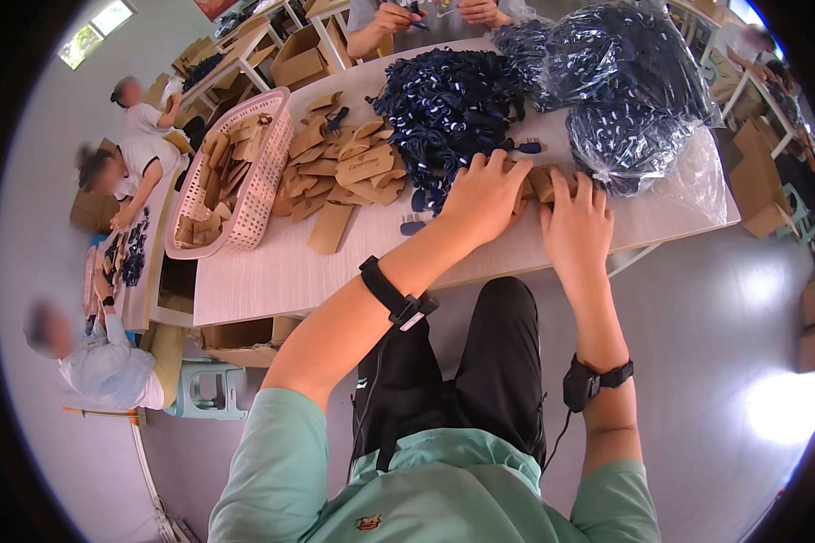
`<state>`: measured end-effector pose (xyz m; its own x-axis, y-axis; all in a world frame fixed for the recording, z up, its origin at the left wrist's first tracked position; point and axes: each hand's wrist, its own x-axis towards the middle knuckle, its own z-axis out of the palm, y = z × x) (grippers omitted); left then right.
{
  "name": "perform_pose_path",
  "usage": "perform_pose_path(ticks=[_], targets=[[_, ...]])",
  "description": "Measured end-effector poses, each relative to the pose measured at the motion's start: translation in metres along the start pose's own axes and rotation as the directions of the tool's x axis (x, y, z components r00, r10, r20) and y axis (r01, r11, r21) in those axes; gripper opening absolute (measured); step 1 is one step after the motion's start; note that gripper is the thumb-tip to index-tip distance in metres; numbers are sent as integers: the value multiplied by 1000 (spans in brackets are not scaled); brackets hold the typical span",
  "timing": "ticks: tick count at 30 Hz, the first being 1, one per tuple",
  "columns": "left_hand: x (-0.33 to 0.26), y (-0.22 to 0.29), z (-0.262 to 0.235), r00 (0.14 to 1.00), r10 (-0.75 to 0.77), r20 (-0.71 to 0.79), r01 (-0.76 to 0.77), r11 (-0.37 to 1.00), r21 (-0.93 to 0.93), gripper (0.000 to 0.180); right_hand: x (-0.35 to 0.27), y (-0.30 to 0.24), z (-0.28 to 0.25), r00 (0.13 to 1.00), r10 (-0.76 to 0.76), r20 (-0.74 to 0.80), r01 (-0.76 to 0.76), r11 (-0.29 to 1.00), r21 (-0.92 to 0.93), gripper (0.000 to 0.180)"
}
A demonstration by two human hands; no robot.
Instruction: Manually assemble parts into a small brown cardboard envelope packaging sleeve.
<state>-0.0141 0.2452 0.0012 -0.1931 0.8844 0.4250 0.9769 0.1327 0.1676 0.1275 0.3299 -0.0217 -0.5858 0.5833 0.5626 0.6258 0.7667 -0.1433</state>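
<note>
A small brown cardboard sleeve is between my two hands, near the table's front edge. My left hand has its fingers closed on the sleeve's left side. From the right, my right hand grips the same piece with bent fingers. Just beyond my left hand rises a heap of dark blue cords with plug-like ends. One dark blue plug end lies past my fingertips, and another rests by my left wrist. Flat cardboard sleeves lie in a loose pile left of the cords.
A pink perforated basket holding more cardboard stands at the table's left. Clear plastic bags of cords fill the far right. Across the table are another person's hands. Other people sit at a side table on the left.
</note>
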Motion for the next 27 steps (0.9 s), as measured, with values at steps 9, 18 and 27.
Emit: perform_pose_path(ticks=[9, 18, 27], targets=[[-2, -10, -10, 985, 1, -173, -34, 982, -188, 56, 4, 8, -8, 995, 54, 90, -66, 988, 139, 40], [4, -31, -15, 948, -316, -34, 214, 714, -667, 57, 33, -10, 1, 973, 12, 230, -97, 926, 364, 46], [11, -4, -12, 858, -513, 31, 140, 175, -974, 56, 42, -28, 16, 974, 193, 122, -218, 621, 753, 26]])
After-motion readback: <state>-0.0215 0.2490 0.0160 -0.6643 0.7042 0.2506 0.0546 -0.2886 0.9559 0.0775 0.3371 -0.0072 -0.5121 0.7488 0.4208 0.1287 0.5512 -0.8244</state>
